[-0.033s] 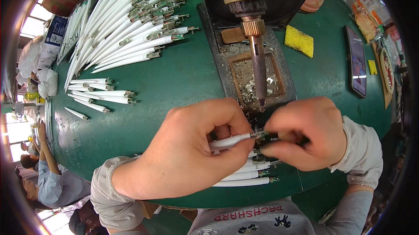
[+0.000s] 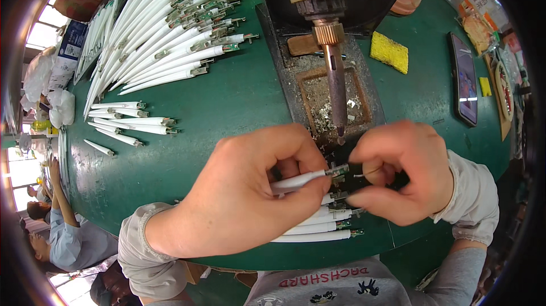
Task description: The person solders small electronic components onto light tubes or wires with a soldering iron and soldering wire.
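Observation:
My left hand [image 2: 244,186] pinches a white pen-shaped tube [image 2: 296,183] between thumb and fingers. A small green circuit board [image 2: 336,171] sticks out of the tube's right end, pointing at my right hand [image 2: 404,172]. That hand is just to the right, its thumb and forefinger apart and the other fingers curled in. A tiny pale piece [image 2: 358,176] shows in the gap; whether a finger touches it I cannot tell. Beneath my hands lie several similar white tubes [image 2: 315,237], boards to the right. Above them hangs a soldering iron [image 2: 338,90], tip downward.
A dark stand with a debris-filled tray [image 2: 305,98] sits under the iron. A yellow sponge [image 2: 389,52] and a phone [image 2: 464,81] lie to the right. Many white tubes [image 2: 165,33] are piled far left, with a smaller group [image 2: 133,121] nearer. Another person [image 2: 77,238] sits at left.
My right hand has drawn slightly off the circuit board, and its thumb and forefinger have parted. More of the board shows now. The left hand keeps its hold, shifted very slightly.

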{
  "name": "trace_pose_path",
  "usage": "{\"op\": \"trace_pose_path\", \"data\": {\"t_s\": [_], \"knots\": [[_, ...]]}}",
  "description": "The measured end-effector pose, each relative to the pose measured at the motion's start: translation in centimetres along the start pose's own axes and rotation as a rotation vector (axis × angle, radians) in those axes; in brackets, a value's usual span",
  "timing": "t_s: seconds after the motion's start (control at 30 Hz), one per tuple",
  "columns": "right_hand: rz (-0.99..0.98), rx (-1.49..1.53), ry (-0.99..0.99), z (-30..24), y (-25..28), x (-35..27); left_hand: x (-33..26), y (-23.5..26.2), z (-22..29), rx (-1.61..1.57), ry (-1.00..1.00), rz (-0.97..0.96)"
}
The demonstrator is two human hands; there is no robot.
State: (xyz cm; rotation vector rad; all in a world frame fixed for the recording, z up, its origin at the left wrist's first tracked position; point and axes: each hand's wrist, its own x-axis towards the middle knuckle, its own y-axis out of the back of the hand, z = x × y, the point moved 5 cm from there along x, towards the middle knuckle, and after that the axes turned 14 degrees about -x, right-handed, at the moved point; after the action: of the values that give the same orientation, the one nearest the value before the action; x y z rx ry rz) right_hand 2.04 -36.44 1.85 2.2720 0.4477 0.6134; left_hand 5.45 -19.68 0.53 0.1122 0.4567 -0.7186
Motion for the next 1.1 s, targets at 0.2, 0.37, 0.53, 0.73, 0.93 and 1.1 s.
{"op": "trace_pose_path", "data": {"t_s": [0.2, 0.37, 0.53, 0.73, 0.93, 1.1], "knots": [[-0.098, 0.145, -0.244, 0.9, 0.4, -0.2, 0.3, 0.3, 0.5, -0.074, -0.031, 0.034], [-0.082, 0.286, -0.368, 1.2, 0.2, -0.2, 0.5, 0.5, 1.0, -0.177, -0.094, 0.065], [-0.057, 0.296, -0.38, 1.2, 0.2, 0.0, 0.4, 0.7, 1.2, -0.217, -0.068, 0.092], [-0.037, 0.317, -0.392, 1.0, 0.2, 0.1, 0.5, 0.7, 1.3, -0.207, -0.144, 0.077], [-0.007, 0.361, -0.371, 0.9, 0.0, 0.0, 0.3, 0.7, 1.6, -0.201, -0.193, 0.033], [-0.031, 0.372, -0.356, 1.2, 0.0, 0.1, 0.1, 0.8, 1.5, -0.199, -0.171, 0.062]]}}
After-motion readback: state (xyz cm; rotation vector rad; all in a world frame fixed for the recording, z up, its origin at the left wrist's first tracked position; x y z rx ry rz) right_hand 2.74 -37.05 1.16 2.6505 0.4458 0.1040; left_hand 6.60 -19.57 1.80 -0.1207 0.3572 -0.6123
